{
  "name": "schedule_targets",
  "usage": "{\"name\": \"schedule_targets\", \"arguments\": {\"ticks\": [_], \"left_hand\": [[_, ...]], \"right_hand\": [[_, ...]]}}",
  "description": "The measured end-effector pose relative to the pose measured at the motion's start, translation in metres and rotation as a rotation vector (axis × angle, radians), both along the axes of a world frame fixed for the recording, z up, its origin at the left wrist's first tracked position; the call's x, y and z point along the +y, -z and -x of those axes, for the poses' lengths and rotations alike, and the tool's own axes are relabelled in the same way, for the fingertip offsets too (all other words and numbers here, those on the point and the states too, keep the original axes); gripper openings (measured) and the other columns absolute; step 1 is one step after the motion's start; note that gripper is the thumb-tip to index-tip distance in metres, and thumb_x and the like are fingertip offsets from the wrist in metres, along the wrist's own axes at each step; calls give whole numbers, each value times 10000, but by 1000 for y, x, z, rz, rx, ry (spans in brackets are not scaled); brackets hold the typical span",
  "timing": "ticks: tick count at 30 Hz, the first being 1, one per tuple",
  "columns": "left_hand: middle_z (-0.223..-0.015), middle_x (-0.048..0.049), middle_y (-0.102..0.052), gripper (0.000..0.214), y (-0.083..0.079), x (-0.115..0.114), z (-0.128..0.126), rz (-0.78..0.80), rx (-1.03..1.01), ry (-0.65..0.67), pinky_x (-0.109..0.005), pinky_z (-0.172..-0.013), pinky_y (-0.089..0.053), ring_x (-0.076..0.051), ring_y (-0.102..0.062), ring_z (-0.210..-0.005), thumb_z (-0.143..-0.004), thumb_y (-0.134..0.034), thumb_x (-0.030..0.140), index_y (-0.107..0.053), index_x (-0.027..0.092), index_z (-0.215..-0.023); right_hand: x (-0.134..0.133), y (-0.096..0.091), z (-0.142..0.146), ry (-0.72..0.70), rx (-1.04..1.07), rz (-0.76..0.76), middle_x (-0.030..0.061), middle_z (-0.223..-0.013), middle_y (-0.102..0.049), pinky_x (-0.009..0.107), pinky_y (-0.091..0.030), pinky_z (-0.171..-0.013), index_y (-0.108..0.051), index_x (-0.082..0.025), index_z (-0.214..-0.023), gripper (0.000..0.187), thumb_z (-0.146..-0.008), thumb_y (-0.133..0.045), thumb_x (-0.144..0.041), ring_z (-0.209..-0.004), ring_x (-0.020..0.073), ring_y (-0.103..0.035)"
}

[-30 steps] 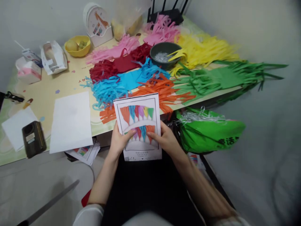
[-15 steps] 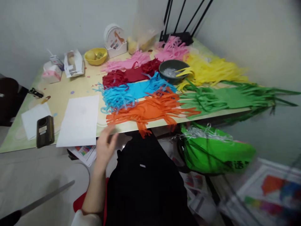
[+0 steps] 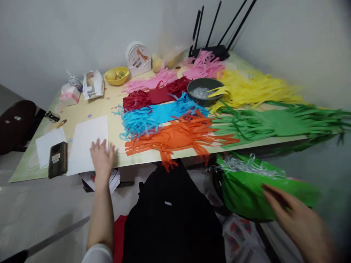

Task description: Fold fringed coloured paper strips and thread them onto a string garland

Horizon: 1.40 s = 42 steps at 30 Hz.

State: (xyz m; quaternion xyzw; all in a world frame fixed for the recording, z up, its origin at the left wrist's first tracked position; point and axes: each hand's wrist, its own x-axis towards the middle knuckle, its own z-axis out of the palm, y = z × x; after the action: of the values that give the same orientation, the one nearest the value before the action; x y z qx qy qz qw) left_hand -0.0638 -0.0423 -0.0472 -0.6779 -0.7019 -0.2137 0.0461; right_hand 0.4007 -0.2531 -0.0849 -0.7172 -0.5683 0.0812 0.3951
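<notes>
While the white sheet (image 3: 85, 142) lies flat at the near edge of the table (image 3: 115, 106), the left hand (image 3: 102, 157) rests on its lower right corner, fingers spread and loose, grasping nothing. Just left of the sheet stands a dark boxy device (image 3: 57, 159), and beyond that lies a smaller white paper (image 3: 49, 144). Under the sheet's near edge, below the table rim, a stack of printed pages (image 3: 113, 179) juts out beneath the wrist. To the right of the sheet lie bundles of fringed paper: orange (image 3: 178, 137) nearest, blue (image 3: 153, 117) behind it, then dark red (image 3: 153, 96), with green (image 3: 274, 122) and yellow (image 3: 252, 89) farther right around a grey bowl (image 3: 204, 90). Far behind the sheet, a yellow bowl (image 3: 117, 75) sits near the wall. Well to the right of the sheet and below table height, the right hand (image 3: 298, 223), blurred, has its fingers stretched out and empty, just beside a green bag (image 3: 246, 186).
</notes>
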Motion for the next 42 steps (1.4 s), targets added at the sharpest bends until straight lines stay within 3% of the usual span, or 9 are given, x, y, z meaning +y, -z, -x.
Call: {"name": "schedule_targets", "arguments": {"ticks": [2,4,6,8,11,16,26,31,42], "left_hand": [[-1302,-164,-595,340,-8,-3,-54,-97,-123,331,-509,-1080,-382,-288,-493,-1275,-935,-498,322,-604,171,-1221],[-1205,-103,-657,255,-13,-7,-111,-27,-139,749,-448,-1058,-423,-230,-562,-1186,-936,-518,298,-631,211,-1148],[-1167,-102,-672,219,-14,-6,-157,33,-48,918,-463,-1083,-393,-250,-540,-1202,-902,-584,295,-654,189,-1081],[-1142,-116,-676,225,-13,0,-185,111,65,924,-489,-1101,-360,-286,-516,-1218,-860,-643,290,-667,163,-1043],[-1055,-118,-692,195,-10,14,-196,220,162,863,-469,-1084,-365,-284,-545,-1145,-851,-650,276,-685,143,-989],[-941,-92,-699,175,-5,24,-186,299,172,847,-456,-1071,-361,-247,-593,-1010,-864,-632,308,-699,166,-943],[-1145,-87,-670,319,5,23,-182,286,127,826,-466,-1099,-316,-259,-573,-1125,-820,-686,402,-666,190,-1057],[-1190,-84,-675,255,9,21,-180,271,110,828,-474,-1129,-280,-244,-580,-1117,-871,-630,353,-669,183,-1058],[-1191,-59,-706,263,15,23,-174,317,-73,783,-489,-1184,-189,-214,-635,-1091,-904,-585,378,-683,200,-1072]], "right_hand": [[38,5,29,-100,-86,-16,145,-958,-717,429,-517,-730,-704,-317,-1004,226,-929,-524,-432,-862,294,-681],[78,1,62,-254,-77,-94,90,-1001,-725,440,-533,-821,-678,-270,-1074,224,-938,-514,-338,-929,272,-678],[108,-5,90,-361,-62,-150,85,-1000,-729,435,-526,-873,-676,-230,-1063,208,-936,-514,-261,-950,248,-664],[126,-7,106,-402,-66,-175,89,-989,-730,429,-517,-896,-680,-207,-1040,203,-934,-508,-212,-954,236,-656],[135,-2,112,-401,-59,-174,97,-984,-731,433,-515,-897,-689,-194,-1015,201,-927,-508,-192,-951,237,-653],[137,7,110,-373,-16,-168,97,-981,-735,456,-520,-894,-698,-207,-1006,218,-925,-495,-200,-937,242,-661],[141,12,117,-311,-21,-183,88,-1009,-730,449,-519,-880,-684,-221,-1014,215,-937,-485,-202,-955,245,-659],[158,15,100,-360,-210,-127,108,-1125,-705,459,-469,-908,-681,-181,-1120,246,-942,-516,-228,-1009,269,-580],[187,8,86,-469,-400,-44,75,-956,-728,399,-373,-790,-687,-185,-873,174,-940,-533,-233,-902,251,-535]]}}
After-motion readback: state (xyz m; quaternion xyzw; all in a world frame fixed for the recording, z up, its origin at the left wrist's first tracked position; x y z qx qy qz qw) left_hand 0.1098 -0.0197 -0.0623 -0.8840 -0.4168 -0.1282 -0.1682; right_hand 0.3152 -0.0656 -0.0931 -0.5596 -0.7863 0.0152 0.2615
